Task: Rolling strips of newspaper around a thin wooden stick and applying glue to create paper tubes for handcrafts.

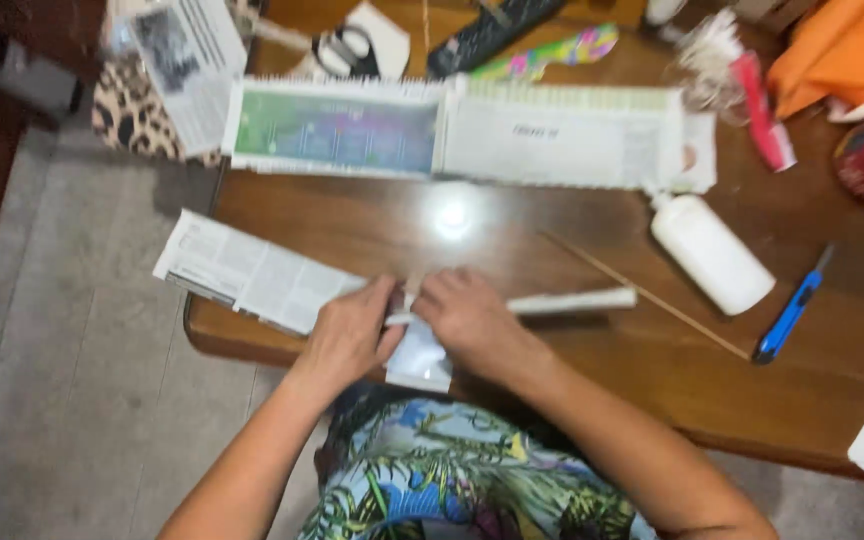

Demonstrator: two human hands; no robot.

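Both hands, left [350,335] and right [470,318], pinched a paper strip [420,352] at the table [572,380] edge, rolling it into a tube [572,300]; a glue bottle [710,252] lay near.

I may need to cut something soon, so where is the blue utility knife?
The blue utility knife lies on the wooden table, right of the white glue bottle and thin wooden stick.

Soft, even indoor light falls from overhead, throwing one white glare spot on the polished brown wooden table [372,225] just above frame centre. Motion blur smears the whole view; print on the long folded newspaper strip [472,130] at 12 o'clock is unreadable. Faint shadows sit under the white plastic glue bottle [712,255] at 3 o'clock. Corners darken at 10 o'clock.
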